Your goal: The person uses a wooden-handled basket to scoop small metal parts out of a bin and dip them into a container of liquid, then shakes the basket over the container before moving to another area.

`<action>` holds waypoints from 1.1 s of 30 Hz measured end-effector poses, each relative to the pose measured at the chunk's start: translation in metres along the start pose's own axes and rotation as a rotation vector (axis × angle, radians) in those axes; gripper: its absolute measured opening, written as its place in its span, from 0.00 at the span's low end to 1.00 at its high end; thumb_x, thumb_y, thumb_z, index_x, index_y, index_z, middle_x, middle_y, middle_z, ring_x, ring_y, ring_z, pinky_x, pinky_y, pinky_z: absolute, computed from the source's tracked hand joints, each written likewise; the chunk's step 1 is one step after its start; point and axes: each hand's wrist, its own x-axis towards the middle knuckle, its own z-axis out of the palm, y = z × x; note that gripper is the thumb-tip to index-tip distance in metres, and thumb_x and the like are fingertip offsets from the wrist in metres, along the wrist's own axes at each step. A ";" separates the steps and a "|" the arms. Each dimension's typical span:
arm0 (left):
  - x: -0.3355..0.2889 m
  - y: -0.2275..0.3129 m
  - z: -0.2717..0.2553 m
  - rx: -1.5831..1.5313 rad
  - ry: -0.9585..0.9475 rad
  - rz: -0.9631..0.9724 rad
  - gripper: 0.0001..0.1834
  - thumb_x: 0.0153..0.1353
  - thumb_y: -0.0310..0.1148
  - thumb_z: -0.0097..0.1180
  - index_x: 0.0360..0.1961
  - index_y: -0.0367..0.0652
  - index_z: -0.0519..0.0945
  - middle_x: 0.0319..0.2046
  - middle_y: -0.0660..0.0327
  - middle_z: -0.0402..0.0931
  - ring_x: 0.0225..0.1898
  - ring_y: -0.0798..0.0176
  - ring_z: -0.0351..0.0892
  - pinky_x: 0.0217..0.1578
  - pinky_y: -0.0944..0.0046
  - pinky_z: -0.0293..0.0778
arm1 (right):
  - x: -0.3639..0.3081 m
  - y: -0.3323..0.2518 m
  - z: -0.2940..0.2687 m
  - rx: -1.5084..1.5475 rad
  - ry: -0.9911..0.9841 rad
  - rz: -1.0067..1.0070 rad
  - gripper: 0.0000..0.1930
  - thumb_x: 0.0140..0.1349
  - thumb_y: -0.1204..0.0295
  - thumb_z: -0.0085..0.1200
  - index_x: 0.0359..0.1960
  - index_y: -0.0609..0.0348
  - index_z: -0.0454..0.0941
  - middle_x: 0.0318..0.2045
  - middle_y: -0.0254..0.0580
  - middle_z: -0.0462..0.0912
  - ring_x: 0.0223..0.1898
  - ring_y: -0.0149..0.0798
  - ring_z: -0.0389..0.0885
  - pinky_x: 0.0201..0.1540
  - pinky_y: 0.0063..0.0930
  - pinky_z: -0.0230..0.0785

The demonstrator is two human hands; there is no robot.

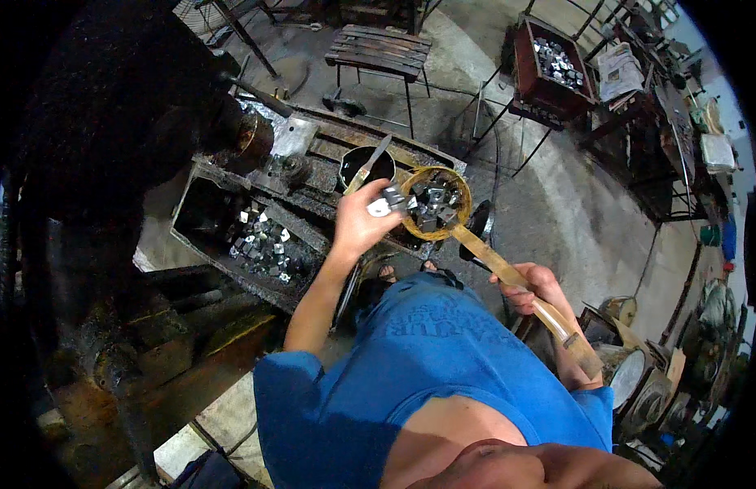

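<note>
My left hand (363, 218) is closed around a few small metal pieces (389, 201), beside the left rim of a round yellow bowl (467, 198). Dark square metal pieces (433, 204) fill that bowl. In my right hand (534, 288) is a long flat wooden stick (490, 257); its far end reaches over the bowl's near rim, and its near end lies above my right forearm. Just beyond my left hand stands a black pot (355, 160), with a flat brush or spatula-like tool (376, 156) leaning out of it.
A metal tray (200, 242) of shiny metal pieces sits at left, beside a large dark machine (117, 163). Further off are a slatted stool (379, 50) and a reddish box (528, 77) of similar pieces. Round containers (625, 375) stand at lower right.
</note>
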 end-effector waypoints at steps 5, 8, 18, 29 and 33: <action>0.027 -0.005 0.052 0.515 -0.177 0.233 0.29 0.36 0.31 0.59 0.46 0.40 0.71 0.31 0.47 0.75 0.32 0.46 0.75 0.35 0.55 0.72 | 0.002 0.005 -0.010 0.096 -0.093 -0.007 0.25 0.45 0.70 0.44 0.47 0.71 0.63 0.22 0.35 0.65 0.14 0.22 0.59 0.11 0.15 0.55; 0.027 0.004 0.048 0.534 -0.174 0.235 0.30 0.38 0.33 0.59 0.48 0.42 0.69 0.33 0.48 0.73 0.34 0.46 0.74 0.35 0.54 0.71 | 0.002 0.002 -0.010 0.059 -0.090 -0.015 0.27 0.44 0.68 0.47 0.47 0.72 0.63 0.22 0.35 0.65 0.14 0.22 0.60 0.11 0.16 0.55; 0.059 0.005 0.087 0.628 -0.150 0.582 0.18 0.43 0.34 0.58 0.39 0.46 0.73 0.32 0.58 0.71 0.36 0.54 0.73 0.33 0.58 0.71 | 0.006 -0.002 -0.002 0.017 -0.069 0.023 0.27 0.45 0.67 0.47 0.47 0.71 0.63 0.22 0.34 0.64 0.14 0.21 0.60 0.12 0.15 0.54; -0.038 -0.057 -0.095 0.237 0.257 -0.091 0.15 0.47 0.33 0.53 0.37 0.43 0.78 0.26 0.55 0.77 0.29 0.53 0.77 0.36 0.58 0.73 | 0.001 0.003 0.008 0.000 0.020 -0.062 0.25 0.49 0.65 0.44 0.44 0.74 0.63 0.19 0.32 0.62 0.11 0.19 0.57 0.08 0.13 0.53; -0.071 -0.143 -0.156 0.749 0.203 -0.344 0.18 0.42 0.26 0.49 0.38 0.46 0.78 0.29 0.53 0.77 0.32 0.49 0.77 0.35 0.55 0.73 | 0.004 -0.006 0.005 -0.092 0.040 0.016 0.23 0.49 0.66 0.41 0.43 0.74 0.64 0.19 0.31 0.61 0.11 0.18 0.56 0.07 0.11 0.51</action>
